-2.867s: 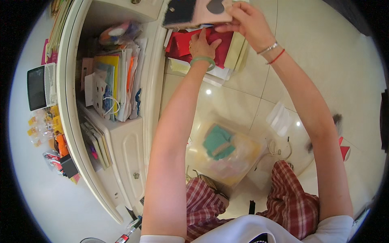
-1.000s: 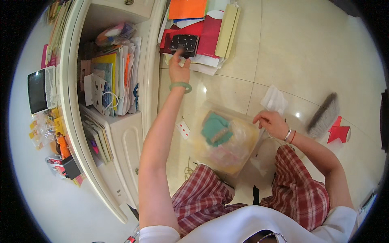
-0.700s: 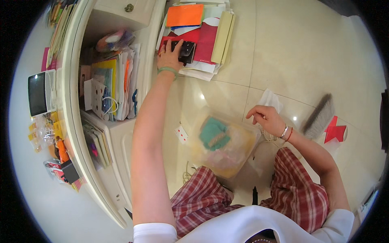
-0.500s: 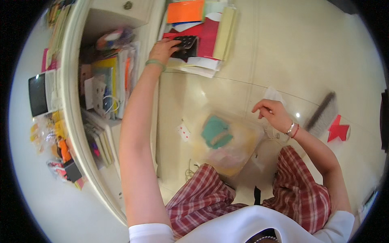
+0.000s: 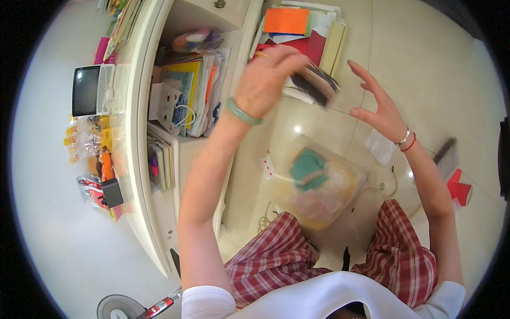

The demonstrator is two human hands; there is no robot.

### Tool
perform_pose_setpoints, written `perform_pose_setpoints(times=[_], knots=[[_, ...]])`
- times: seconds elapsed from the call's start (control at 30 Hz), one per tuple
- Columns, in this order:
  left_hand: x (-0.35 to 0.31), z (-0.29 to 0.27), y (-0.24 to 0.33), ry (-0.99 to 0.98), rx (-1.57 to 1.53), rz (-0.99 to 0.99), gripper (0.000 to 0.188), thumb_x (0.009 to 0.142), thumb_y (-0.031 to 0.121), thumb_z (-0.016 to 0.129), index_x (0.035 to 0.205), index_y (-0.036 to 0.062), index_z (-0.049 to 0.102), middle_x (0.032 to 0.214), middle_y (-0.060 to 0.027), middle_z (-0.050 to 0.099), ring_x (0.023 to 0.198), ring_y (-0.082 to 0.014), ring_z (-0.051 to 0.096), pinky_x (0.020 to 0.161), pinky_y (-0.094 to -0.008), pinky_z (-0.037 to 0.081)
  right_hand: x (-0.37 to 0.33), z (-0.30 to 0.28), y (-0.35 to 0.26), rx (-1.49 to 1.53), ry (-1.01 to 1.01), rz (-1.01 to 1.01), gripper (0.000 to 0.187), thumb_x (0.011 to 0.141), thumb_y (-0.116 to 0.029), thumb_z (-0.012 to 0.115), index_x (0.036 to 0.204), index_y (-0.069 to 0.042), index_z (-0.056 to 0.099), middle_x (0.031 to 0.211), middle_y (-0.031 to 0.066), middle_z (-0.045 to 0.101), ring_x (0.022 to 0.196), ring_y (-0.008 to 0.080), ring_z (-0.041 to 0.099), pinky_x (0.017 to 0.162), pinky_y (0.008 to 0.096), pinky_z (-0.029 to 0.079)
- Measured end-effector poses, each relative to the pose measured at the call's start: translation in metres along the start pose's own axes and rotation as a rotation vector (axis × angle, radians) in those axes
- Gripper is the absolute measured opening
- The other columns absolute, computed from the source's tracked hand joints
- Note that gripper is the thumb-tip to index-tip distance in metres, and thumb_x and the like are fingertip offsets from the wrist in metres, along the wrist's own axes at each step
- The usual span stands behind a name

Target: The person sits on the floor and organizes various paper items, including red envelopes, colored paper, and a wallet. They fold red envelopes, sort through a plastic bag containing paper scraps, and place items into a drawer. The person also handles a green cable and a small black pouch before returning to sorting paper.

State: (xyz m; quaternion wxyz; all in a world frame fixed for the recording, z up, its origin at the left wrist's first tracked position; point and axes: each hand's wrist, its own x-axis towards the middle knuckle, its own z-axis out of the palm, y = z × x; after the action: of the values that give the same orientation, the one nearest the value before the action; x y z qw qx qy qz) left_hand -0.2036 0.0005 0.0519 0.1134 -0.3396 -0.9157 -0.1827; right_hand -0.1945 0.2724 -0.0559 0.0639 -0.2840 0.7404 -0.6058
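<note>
Blurred by motion, my left hand (image 5: 270,77) grips a flat black item (image 5: 314,87) with a paler edge, and its exact kind does not show. It is raised over a stack of papers and folders (image 5: 287,21) on the floor, with an orange sheet (image 5: 287,21) on top and red and pale yellow pieces under it. To the right of the item, my right hand (image 5: 381,111) hangs in the air with thumb and fingers apart, holding nothing. Below both hands, a clear plastic bag or box (image 5: 340,196) holds a teal piece (image 5: 309,169) and yellowish contents.
A white cabinet (image 5: 183,157) at left has open shelves with papers and books (image 5: 199,90). On its top are a small screen device (image 5: 87,90) and snack packets (image 5: 87,138). A grey brush (image 5: 445,154), a red paper piece (image 5: 459,189) and a card (image 5: 267,166) lie on the tiles.
My left hand has lifted the black item off the paper stack and brought it rightward and nearer. My right hand has risen toward it, its fingers spreading. The view has shifted left.
</note>
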Motion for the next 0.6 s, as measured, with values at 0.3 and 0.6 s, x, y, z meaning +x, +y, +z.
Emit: perform_pose_setpoints(times=[0.3,0.6], knots=[[-0.008,0.064,0.075,0.276,-0.748,-0.471,0.045,0.091,0.014,0.062,0.131,0.0065,0.042,0.115,-0.0129,0.053,0.108,-0.0233,0.053,0.089,-0.0328,0.046,-0.041,0.029,-0.026,1.012,-0.047,0.424,0.07,0.09,-0.02,0.065,0.145,0.0,0.028,0.114,0.0125,0.061,0.097,0.0197,0.064,0.087,0.0348,0.054],[-0.011,0.056,0.118,-0.226,-0.809,-0.597,0.122,0.065,0.038,0.086,0.153,0.0074,0.007,0.145,-0.0223,0.038,0.127,-0.029,0.046,0.105,-0.0369,0.038,-0.07,0.012,-0.022,1.076,0.018,0.438,0.061,0.09,-0.023,0.066,0.136,0.004,0.036,0.112,0.0145,0.062,0.094,0.0218,0.066,0.086,0.0343,0.054]])
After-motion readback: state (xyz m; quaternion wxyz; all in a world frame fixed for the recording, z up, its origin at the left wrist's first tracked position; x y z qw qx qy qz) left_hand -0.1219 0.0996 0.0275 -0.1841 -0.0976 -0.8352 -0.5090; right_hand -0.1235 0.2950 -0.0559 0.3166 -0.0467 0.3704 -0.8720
